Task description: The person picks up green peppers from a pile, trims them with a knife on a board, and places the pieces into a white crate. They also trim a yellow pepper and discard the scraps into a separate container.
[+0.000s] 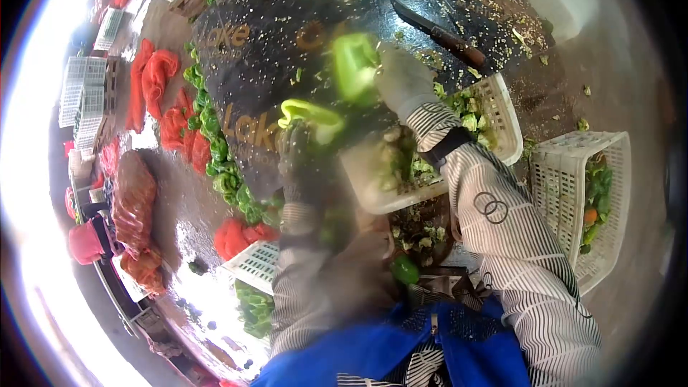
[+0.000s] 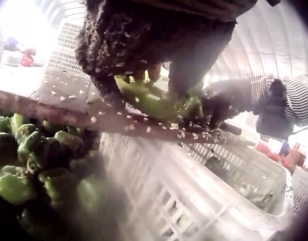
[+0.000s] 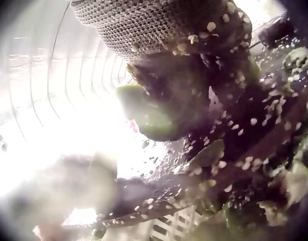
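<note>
In the head view the gloved left hand [image 1: 295, 149] grips a pale green pepper piece [image 1: 319, 116] over the dark, seed-strewn table sheet [image 1: 251, 75]. To its right, the gloved right hand [image 1: 403, 77] holds a bright green pepper half [image 1: 354, 66], blurred. Seeds cling to the left glove [image 2: 149, 45] in the left wrist view, its fingers curled down over green pepper flesh [image 2: 156, 103]. The right wrist view has the right hand [image 3: 194, 55] around a green piece [image 3: 156, 120], its fingertips partly hidden in shadow.
A knife [image 1: 451, 39] lies on the sheet beyond the right hand. A white crate [image 1: 509, 118] of cut scraps stands at the near table edge, another crate [image 1: 562, 172] at right. Green peppers [image 1: 215, 143] line the left edge; red net sacks [image 1: 156, 72] lie beyond.
</note>
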A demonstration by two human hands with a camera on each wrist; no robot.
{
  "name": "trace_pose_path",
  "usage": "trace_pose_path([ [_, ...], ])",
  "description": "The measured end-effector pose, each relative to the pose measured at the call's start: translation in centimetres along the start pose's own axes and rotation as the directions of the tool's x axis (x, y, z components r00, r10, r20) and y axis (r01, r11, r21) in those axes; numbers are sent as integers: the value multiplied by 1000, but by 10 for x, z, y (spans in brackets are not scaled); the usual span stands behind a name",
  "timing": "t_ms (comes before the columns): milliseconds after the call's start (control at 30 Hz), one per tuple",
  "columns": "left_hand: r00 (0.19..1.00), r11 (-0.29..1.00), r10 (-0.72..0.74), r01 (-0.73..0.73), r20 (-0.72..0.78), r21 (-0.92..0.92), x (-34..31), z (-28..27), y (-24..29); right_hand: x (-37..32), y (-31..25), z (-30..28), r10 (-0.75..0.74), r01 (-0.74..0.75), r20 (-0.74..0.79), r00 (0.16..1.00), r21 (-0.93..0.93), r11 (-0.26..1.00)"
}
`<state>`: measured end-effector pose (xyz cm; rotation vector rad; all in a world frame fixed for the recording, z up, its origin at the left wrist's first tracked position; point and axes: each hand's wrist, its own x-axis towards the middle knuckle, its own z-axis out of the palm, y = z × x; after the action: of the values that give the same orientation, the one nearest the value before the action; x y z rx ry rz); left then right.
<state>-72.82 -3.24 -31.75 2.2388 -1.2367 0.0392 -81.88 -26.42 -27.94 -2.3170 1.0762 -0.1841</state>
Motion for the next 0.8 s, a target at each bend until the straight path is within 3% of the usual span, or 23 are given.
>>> trace_pose_path([
  [33, 997, 990, 78, -77, -3, 115, 4, -3, 7, -3, -2, -6, -35, 34, -15, 999, -65, 997],
  [67, 997, 991, 75, -74, -8, 113, 5, -3, 7, -7, -4, -9, -39, 38, -15, 999, -70, 997],
  [133, 999, 999, 27, -28, 21, 42, 6, -4, 8, -20, -9, -15, -209, 179, -159, 965, -184, 966],
  [167, 999, 999, -17, 15, 36, 52, 6, -4, 9, -28, -16, -15, -298, 255, -313, 902, -170, 952],
  [200, 999, 999, -17, 16, 32, 47, 8, -6, 12, -36, -21, -15, -301, 256, -313, 901, -177, 950],
  [267, 976, 984, -117, 89, 184, 153, 15, -13, 21, -52, -29, -15, -312, 324, -184, 932, 34, 946],
  [300, 966, 982, -145, 114, 214, 149, 17, -14, 23, -59, -33, -13, -313, 321, -141, 939, 37, 946],
  [333, 967, 983, -142, 113, 210, 147, 16, -11, 20, -66, -32, -8, -315, 323, -145, 938, 35, 946],
  [400, 975, 972, -118, 75, 190, 221, 13, 2, 13, -80, -30, -3, -271, 272, -40, 962, 255, 928],
  [467, 983, 965, -112, 73, 148, 252, 6, 9, 11, -93, -28, -8, -259, 259, -38, 965, 276, 925],
  [567, 914, 949, -288, 233, 285, 211, 10, -4, 29, -104, -21, -18, -332, 346, -100, 938, 232, 909],
  [633, 945, 958, -246, 203, 217, 202, 3, -2, 20, -112, -24, -39, -297, 285, 0, 955, 291, 913],
  [700, 968, 966, -204, 175, 143, 193, -1, -5, 25, -118, -17, -50, -348, 352, -74, 934, 345, 870],
  [733, 924, 896, -282, 351, 260, -273, -4, -18, 40, -126, -19, -63, -328, 290, -20, 944, 521, 803],
  [767, 868, 587, -289, 493, 403, -642, -9, -33, 57, -134, -22, -77, -308, 205, 34, 951, 674, 709],
  [800, 821, 124, -216, 560, 529, -819, -12, -51, 76, -139, -22, -84, -308, 214, 21, 951, 673, 708],
])
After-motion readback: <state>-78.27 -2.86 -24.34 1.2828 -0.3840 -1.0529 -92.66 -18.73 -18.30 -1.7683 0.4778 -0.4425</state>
